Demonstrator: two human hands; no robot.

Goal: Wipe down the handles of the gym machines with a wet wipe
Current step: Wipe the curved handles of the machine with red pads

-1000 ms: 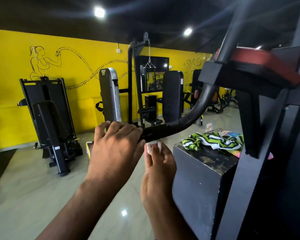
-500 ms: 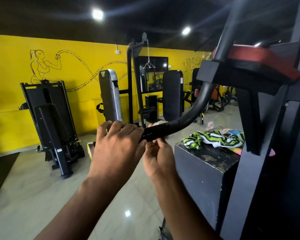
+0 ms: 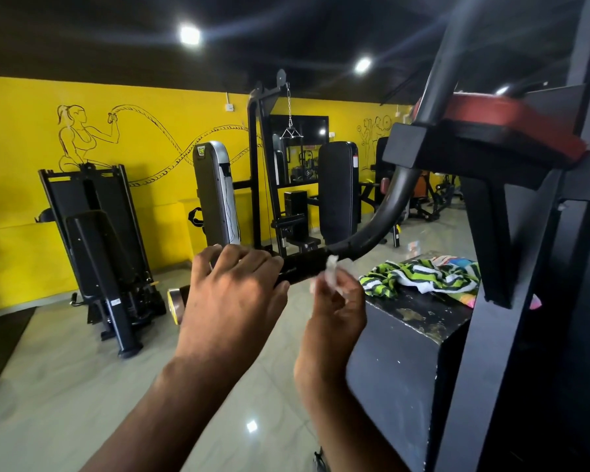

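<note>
White and crumpled, the wet wipe (image 3: 331,272) sits pinched between the thumb and curled fingertips of the right hand (image 3: 334,311), which holds it just under the black handle (image 3: 307,264) where the straight grip meets the curved bar (image 3: 392,206); the wipe's top edge overlaps the grip in this view, and whether it touches cannot be told. The left hand (image 3: 232,294) is closed over the top of the same grip nearer its yellow-rimmed end cap (image 3: 175,301), fingers curled across it, steadying it. Half a second ago the right fingers were pressed up against the underside of the grip close beside the left hand; they have since dropped away and slid toward the bend, with more of the wipe now showing. That reads as the end of one stroke and a re-bunching of the wipe, so this handle is probably part done: the stretch under the left hand looks yet to be wiped. Just beyond the hands a black box (image 3: 406,338) carries a green-striped towel (image 3: 419,277), and a red pad (image 3: 511,120) tops the machine frame on the right. Farther off, other black machines stand along a yellow wall (image 3: 21,185) painted with a rope-swinging figure
</note>
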